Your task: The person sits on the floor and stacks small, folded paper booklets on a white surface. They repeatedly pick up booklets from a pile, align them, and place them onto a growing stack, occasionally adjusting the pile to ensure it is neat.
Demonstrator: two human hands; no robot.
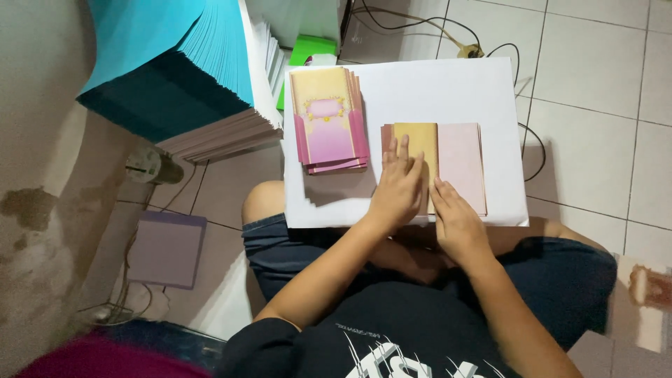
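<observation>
Both forearms reach forward from the seated person's lap onto a white rectangular board [448, 91] that rests across the knees. The left hand [397, 187] lies palm down with its fingers [404, 150] spread and flat, pressing on the yellow-gold folded flap of a card [420, 143] at the top of a small stack of pink and yellow paper cards [462, 164]; it grips nothing, only bears down. The right hand [455, 217] sits just beside it, also flat, fingers together, its fingertips on the lower edge of the same stack near the fold line; it too has hold of nothing. This stack lies right of centre on the board, close to the person. To its left, apart from it, stands a second, thicker pile of decorated pink and yellow cards [329, 122], fanned slightly at its edges. That makes two card piles on the board. Beyond the board's left edge, a tall stack of teal and pale sheets [189, 77] leans over the tiled floor [595, 70], with one lavender sheet [168, 248] lying flat lower down. A black cable [420, 24] snakes across the tiles behind the board.
</observation>
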